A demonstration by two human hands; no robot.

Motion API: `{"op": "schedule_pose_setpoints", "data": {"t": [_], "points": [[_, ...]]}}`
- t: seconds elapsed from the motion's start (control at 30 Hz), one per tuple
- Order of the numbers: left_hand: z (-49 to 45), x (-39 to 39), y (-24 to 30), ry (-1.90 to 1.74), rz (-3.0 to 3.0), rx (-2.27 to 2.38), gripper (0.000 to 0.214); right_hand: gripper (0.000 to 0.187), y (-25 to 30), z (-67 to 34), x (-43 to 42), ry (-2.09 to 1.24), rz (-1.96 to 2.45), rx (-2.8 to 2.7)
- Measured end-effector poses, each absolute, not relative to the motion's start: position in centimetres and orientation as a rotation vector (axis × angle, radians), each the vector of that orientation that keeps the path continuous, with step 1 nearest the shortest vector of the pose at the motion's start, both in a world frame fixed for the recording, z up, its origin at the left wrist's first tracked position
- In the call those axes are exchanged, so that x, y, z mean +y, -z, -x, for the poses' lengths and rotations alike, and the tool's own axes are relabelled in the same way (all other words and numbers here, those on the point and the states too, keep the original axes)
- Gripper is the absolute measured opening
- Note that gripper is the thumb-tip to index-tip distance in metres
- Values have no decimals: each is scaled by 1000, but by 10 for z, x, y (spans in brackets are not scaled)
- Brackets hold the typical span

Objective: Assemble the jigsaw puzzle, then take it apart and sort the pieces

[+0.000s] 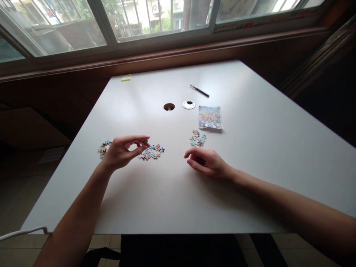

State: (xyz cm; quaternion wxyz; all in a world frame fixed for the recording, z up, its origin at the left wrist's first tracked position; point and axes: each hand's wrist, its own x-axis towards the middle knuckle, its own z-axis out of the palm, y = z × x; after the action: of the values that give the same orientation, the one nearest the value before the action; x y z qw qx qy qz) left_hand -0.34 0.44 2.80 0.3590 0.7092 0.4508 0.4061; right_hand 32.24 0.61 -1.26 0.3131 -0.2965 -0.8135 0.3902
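Above the left side of the white table, my left hand (122,150) pinches a small jigsaw puzzle piece (144,142) between thumb and fingertips. Just beneath and right of its fingertips lies a pile of colourful puzzle pieces (151,152). Another pile (103,149) shows beside the back of this hand, partly hidden by it. My right hand (207,162) is loosely curled near the table's middle, thumb and index finger slightly apart, with nothing visible in it. A smaller group of puzzle pieces (198,138) lies just beyond its knuckles.
A printed picture sheet (210,117) lies behind the small group. Farther back are a black pen (199,91), a round silver cover (188,105) and a cable hole (169,107) in the table (155,200). A yellow sticker (126,78) marks the far edge, below the windows.
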Motion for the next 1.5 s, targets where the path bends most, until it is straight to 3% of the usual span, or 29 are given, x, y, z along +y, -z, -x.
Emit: {"op": "schedule_pose_setpoints", "data": {"t": [0.2, 0.6, 0.9, 1.2, 1.5], "points": [[-24, -8, -20, -903, -1484, 929, 34, 11, 11, -322, 6, -1045, 793, -2148], [-42, -14, -13, -709, -1384, 829, 34, 11, 12, -322, 6, -1027, 804, -2167], [-56, -19, -11, -529, -1670, 833, 34, 20, 12, -323, -1, -819, 465, -2394], [-69, -26, -16, -459, -1874, 845, 22, 35, 4, -321, -3, -992, 244, -2498], [-65, -25, -10, -465, -1840, 801, 36, 13, 5, -319, -3, -935, 385, -2332]]}}
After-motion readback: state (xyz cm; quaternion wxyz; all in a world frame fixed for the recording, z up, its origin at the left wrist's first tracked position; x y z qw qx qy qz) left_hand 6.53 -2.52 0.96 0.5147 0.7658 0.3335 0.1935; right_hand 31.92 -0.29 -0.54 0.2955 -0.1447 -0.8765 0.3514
